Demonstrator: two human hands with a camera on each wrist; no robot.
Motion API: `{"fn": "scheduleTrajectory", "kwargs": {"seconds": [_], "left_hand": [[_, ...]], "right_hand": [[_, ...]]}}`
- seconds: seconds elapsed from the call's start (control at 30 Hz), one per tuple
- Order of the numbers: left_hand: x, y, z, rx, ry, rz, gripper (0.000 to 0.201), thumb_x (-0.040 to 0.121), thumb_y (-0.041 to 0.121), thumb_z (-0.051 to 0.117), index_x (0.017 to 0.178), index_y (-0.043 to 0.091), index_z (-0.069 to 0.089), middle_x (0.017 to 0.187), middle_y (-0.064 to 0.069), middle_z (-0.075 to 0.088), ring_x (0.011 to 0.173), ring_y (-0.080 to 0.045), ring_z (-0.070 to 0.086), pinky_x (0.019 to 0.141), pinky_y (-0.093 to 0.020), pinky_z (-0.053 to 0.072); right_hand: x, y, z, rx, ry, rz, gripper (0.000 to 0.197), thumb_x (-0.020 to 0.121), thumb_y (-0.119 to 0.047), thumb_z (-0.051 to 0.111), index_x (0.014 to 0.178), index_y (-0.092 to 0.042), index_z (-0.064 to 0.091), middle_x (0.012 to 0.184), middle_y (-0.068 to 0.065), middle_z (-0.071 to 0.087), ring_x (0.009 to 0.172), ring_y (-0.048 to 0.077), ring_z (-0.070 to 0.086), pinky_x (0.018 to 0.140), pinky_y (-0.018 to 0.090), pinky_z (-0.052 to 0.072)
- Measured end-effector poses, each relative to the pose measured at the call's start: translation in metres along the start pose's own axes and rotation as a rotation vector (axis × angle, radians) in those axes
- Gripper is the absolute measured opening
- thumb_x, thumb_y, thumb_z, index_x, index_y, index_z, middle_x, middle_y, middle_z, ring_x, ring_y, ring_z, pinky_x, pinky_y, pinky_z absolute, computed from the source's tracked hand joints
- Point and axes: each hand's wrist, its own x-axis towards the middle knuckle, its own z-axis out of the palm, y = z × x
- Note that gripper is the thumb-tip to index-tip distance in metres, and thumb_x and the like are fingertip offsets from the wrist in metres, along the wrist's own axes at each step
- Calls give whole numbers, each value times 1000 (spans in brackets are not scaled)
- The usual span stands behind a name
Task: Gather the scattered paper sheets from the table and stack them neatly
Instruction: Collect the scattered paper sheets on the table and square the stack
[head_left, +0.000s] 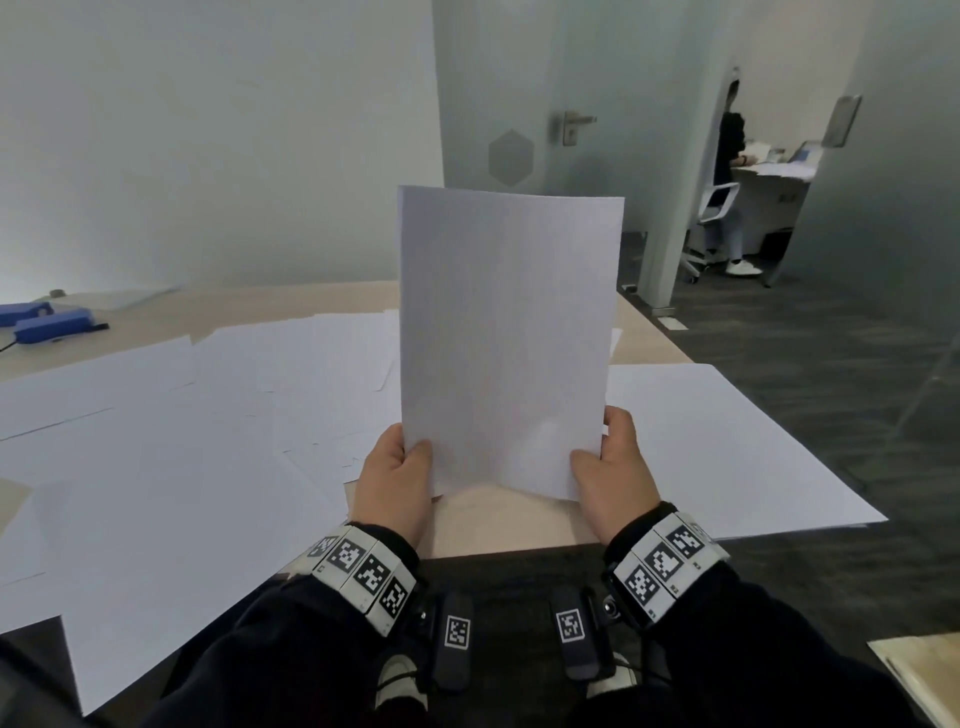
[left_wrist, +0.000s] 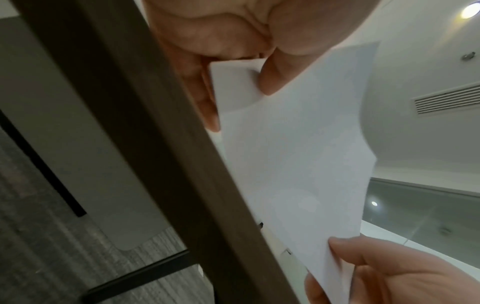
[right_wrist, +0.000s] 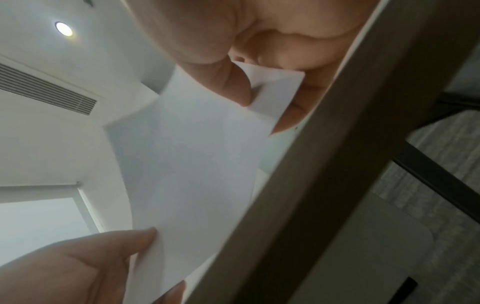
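Head view: held sheets (head_left: 506, 338) upright above table (head_left: 519, 525) near edge. Left hand (head_left: 392, 478) pinched bottom-left corner, right hand (head_left: 613, 467) pinched bottom-right, thumbs on front face. Loose sheets (head_left: 208, 415) spread flat across table, left and behind; one sheet (head_left: 727, 441) at right, overhanging edge.

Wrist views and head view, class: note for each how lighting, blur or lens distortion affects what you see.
Head view: soft even light, the upright white paper sheets sharp, room edges bowed by the wide lens. Left wrist view: round ceiling lamp glares, paper edge smeared. Right wrist view: another lamp glares, the brown table edge looms large and soft.
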Motion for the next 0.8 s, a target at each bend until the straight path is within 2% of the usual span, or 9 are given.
{"fn": "scheduleTrajectory", "kwargs": {"seconds": [0.1,0.17,0.37,0.5,0.57,0.63,0.67,0.73,0.8], "left_hand": [[-6,7,17,-36,-47,18,21,101,16,44,101,28,61,99,10,70,89,-12,68,64,-35,62],[-9,10,33,-39,-90,25,21,101,18,45,108,31,59,102,12,70,90,-11,68,60,-33,61],[-19,15,99,-15,-260,85,32,98,17,55,127,31,54,102,13,74,85,-5,73,76,-27,58],[-31,18,139,104,-402,109,31,95,22,61,124,33,55,88,25,72,80,-10,71,68,-24,59],[-34,16,154,184,-432,100,29,89,36,62,117,43,57,93,26,70,87,-16,71,80,-34,60],[-33,13,165,385,-446,153,19,83,51,56,102,53,56,100,25,67,99,-9,65,96,-39,47],[-34,12,168,502,-442,189,14,84,52,52,98,52,56,101,22,67,100,-8,62,96,-38,39],[-35,10,171,685,-444,257,28,86,55,44,109,46,58,111,18,66,109,-10,56,94,-39,30],[-36,8,172,842,-474,288,48,87,61,35,130,47,50,139,17,53,135,-17,41,108,-47,26]], "right_hand": [[-6,-1,-25,27,122,-24,36,95,-5,48,119,-31,41,96,-9,71,70,15,67,56,21,49],[-9,0,-46,18,211,-54,31,95,-10,52,117,-31,44,91,-9,73,68,18,67,55,24,50],[1,21,-117,-121,375,-84,26,94,-18,57,114,-33,65,98,-22,72,91,-5,66,81,19,51],[5,41,-160,-147,450,-15,30,93,-18,55,117,-30,69,109,-20,71,102,1,65,87,26,53],[5,49,-175,-171,466,2,29,92,-16,55,108,-34,69,103,-24,69,100,2,65,81,24,50],[7,60,-186,-208,460,34,29,92,-15,55,108,-34,71,96,-28,68,96,-2,65,78,22,50],[7,67,-190,-235,458,59,30,91,-17,54,111,-33,71,94,-29,69,94,-4,65,79,24,52],[9,78,-195,-315,457,105,32,88,-30,52,115,-37,68,100,-27,70,97,4,66,92,36,54],[9,86,-198,-411,451,136,36,87,-38,50,121,-40,63,111,-18,71,106,16,64,104,47,46]]}}
